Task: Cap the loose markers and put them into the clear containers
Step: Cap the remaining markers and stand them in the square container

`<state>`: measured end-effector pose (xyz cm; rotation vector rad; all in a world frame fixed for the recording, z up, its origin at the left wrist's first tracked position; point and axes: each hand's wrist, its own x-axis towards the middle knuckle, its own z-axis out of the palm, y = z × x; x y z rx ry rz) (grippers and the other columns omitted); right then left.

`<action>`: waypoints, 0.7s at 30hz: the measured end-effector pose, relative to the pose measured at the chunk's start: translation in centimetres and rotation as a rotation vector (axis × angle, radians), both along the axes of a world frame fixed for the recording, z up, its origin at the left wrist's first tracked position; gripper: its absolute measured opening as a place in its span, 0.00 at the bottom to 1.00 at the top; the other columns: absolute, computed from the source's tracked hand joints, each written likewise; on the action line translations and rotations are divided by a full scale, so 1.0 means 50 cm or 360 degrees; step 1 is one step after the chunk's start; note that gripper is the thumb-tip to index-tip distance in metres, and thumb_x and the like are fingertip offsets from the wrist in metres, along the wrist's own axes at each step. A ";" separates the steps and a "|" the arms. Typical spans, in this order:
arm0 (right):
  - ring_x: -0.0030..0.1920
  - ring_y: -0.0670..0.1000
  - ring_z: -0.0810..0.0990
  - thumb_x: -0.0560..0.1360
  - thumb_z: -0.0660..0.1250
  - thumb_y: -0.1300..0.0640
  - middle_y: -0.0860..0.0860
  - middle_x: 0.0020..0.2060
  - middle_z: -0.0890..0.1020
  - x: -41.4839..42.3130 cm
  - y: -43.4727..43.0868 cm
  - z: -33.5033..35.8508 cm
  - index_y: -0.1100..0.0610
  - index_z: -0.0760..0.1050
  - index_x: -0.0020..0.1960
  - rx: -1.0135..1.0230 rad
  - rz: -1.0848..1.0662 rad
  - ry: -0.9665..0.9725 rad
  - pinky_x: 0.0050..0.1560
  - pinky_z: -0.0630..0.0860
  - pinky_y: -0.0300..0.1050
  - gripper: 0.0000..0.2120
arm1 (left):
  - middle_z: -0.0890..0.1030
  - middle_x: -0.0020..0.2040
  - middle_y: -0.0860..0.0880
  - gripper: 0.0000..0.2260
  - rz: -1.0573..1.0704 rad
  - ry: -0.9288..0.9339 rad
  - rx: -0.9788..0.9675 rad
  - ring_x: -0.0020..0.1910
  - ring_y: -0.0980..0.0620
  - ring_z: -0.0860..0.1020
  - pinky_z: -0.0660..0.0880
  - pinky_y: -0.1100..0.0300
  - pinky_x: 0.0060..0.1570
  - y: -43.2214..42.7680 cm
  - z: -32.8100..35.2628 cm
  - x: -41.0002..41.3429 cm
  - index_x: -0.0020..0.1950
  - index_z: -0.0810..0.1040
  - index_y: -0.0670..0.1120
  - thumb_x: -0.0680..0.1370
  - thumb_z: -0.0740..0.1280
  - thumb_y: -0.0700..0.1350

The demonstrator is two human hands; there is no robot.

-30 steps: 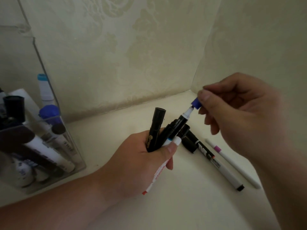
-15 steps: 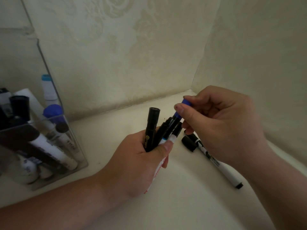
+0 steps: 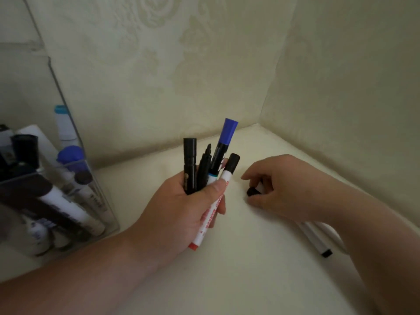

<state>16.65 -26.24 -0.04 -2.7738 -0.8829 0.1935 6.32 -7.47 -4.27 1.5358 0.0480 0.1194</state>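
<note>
My left hand (image 3: 181, 208) grips a bundle of markers upright: a black capped marker (image 3: 190, 164), an uncapped black marker (image 3: 206, 162) with its tip bare, a blue-capped marker (image 3: 226, 139), and a white marker (image 3: 218, 201) with a black cap and a red end. My right hand (image 3: 277, 189) is down on the cream surface to the right, fingers and thumb curled round a small black cap (image 3: 251, 191). A clear container (image 3: 95, 178) at the left holds several markers.
A white marker with a black end (image 3: 318, 241) lies on the surface, partly hidden under my right forearm. Patterned cream walls (image 3: 341, 110) close the corner behind and to the right. The container stands against the left wall.
The blue cap went onto the marker in the left hand's bundle. My right hand then let go, dropped to the surface and closed on the black cap.
</note>
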 end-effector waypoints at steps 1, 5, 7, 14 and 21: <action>0.42 0.36 0.74 0.74 0.72 0.46 0.35 0.41 0.76 -0.002 0.005 -0.002 0.40 0.78 0.60 -0.0018 0.0012 -0.0016 0.41 0.67 0.30 0.15 | 0.77 0.37 0.33 0.20 -0.0004 0.0012 -0.0020 0.30 0.47 0.74 0.71 0.53 0.34 0.000 0.001 0.001 0.45 0.81 0.42 0.71 0.72 0.60; 0.41 0.37 0.76 0.73 0.74 0.45 0.37 0.41 0.78 -0.007 0.015 -0.005 0.39 0.78 0.58 0.0028 0.0030 0.0028 0.39 0.68 0.29 0.14 | 0.79 0.35 0.40 0.21 0.0006 0.0012 -0.0089 0.30 0.49 0.76 0.73 0.58 0.30 -0.001 0.004 0.001 0.48 0.80 0.41 0.73 0.72 0.60; 0.41 0.35 0.77 0.72 0.74 0.43 0.37 0.41 0.79 -0.010 0.014 -0.003 0.38 0.78 0.56 0.0029 0.0035 0.0086 0.39 0.71 0.29 0.14 | 0.79 0.37 0.36 0.19 0.0007 0.0021 -0.0028 0.31 0.49 0.76 0.74 0.57 0.31 -0.003 0.005 0.001 0.50 0.80 0.44 0.74 0.71 0.60; 0.33 0.48 0.81 0.68 0.80 0.55 0.46 0.35 0.85 -0.018 -0.008 0.047 0.46 0.83 0.41 0.0957 -0.0054 0.0177 0.34 0.75 0.38 0.07 | 0.82 0.35 0.52 0.08 0.0027 0.0093 0.0096 0.31 0.54 0.78 0.75 0.60 0.32 -0.007 0.011 0.000 0.45 0.78 0.45 0.80 0.68 0.48; 0.30 0.55 0.84 0.69 0.76 0.62 0.55 0.32 0.85 -0.099 0.051 0.075 0.61 0.78 0.41 0.2247 -0.0180 0.0059 0.32 0.81 0.44 0.07 | 0.80 0.31 0.50 0.14 -0.0020 0.0132 0.0399 0.29 0.56 0.78 0.75 0.66 0.31 -0.016 0.014 -0.006 0.38 0.80 0.49 0.80 0.67 0.56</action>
